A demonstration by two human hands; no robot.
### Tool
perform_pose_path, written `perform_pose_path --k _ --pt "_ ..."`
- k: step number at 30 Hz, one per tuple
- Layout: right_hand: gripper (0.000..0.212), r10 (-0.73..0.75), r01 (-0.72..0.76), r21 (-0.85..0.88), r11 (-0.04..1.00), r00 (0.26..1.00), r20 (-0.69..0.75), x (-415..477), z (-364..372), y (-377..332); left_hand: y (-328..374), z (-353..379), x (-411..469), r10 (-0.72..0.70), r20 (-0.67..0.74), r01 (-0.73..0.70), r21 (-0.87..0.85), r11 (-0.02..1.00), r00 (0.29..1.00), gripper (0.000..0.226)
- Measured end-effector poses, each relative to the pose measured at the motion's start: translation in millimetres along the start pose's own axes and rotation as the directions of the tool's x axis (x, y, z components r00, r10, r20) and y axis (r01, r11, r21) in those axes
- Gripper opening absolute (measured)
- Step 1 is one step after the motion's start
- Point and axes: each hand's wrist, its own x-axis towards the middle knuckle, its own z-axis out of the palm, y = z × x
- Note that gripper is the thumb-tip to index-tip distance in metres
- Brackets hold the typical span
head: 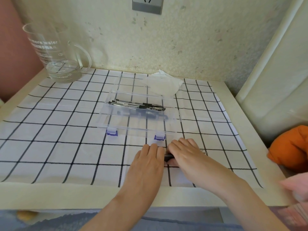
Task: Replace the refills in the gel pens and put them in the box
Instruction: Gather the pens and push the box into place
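Note:
A clear plastic box [116, 129] with two purple clasps lies open in the middle of the checked cloth. Inside it lie black gel pens [138, 105], side by side. In front of the box my left hand [148, 162] rests palm down with its fingers together. My right hand [185, 154] is right beside it, fingers curled over a dark pen [168, 156], of which only a short black piece shows between the hands. A thin tip pokes out to the right of my right hand.
A glass pitcher [55, 54] with a little water stands at the back left. A white tissue [164, 84] lies behind the box. An orange cloth [291, 147] sits at the table's right edge. A wall runs along the back.

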Motion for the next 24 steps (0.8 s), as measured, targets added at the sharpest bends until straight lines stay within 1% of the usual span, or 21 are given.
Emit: perform_pose_path --k 2,4,5,7,8,9,11,14,17,18,21,24 --pt "0.008 0.003 -0.003 0.09 0.996 1.0 0.0 -2 -5 -2 -3 -6 0 0.002 0.002 -0.002 -0.034 0.999 1.0 0.042" --pt "0.01 0.009 -0.002 0.17 0.985 0.999 -0.04 -2 -9 -6 -6 -16 0 0.002 0.04 0.0 -0.053 0.999 0.999 0.041" --pt "0.011 0.0 0.01 0.179 0.984 0.998 -0.056 -2 -11 -8 -8 -23 1 0.002 0.061 0.001 -0.052 0.999 0.998 0.042" --pt "0.011 -0.033 0.048 0.135 0.99 0.993 -0.109 2 -19 -10 -14 -38 4 0.008 0.067 -0.005 -0.053 0.999 0.998 0.046" --pt "0.009 -0.056 0.073 0.099 0.992 0.985 -0.164 5 -25 -11 -19 -47 7 0.017 0.055 -0.014 -0.05 0.999 0.998 0.046" --pt "0.008 -0.061 0.083 0.085 0.993 0.97 -0.234 8 -30 -12 -24 -55 13 0.027 0.034 -0.025 -0.039 0.999 0.999 0.044" --pt "0.01 -0.038 0.081 0.108 0.991 0.934 -0.356 22 -38 -12 -38 -67 25 0.047 -0.017 -0.048 -0.006 0.999 0.999 0.032" --pt "0.018 -0.01 0.054 0.089 0.995 0.902 -0.431 50 -46 -15 -61 -73 41 0.049 -0.096 -0.047 0.026 0.999 0.994 0.021" --pt "0.032 -0.022 0.061 0.075 0.995 0.897 -0.442 76 -42 -20 -82 -64 48 0.03 -0.112 -0.023 0.061 0.998 0.993 0.014" --pt "0.032 -0.034 0.071 0.071 0.995 0.903 -0.429 82 -39 -21 -88 -60 49 0.016 -0.103 -0.01 0.058 0.998 0.995 0.014" --pt "0.01 -0.013 0.063 0.141 0.988 0.944 -0.328 97 -31 -22 -99 -48 51 -0.028 -0.047 0.028 -0.007 1.0 0.998 0.021" --pt "0.019 0.017 0.031 0.17 0.985 0.961 -0.277 103 -29 -26 -105 -43 51 -0.058 0.005 0.058 -0.093 0.994 0.998 0.027"
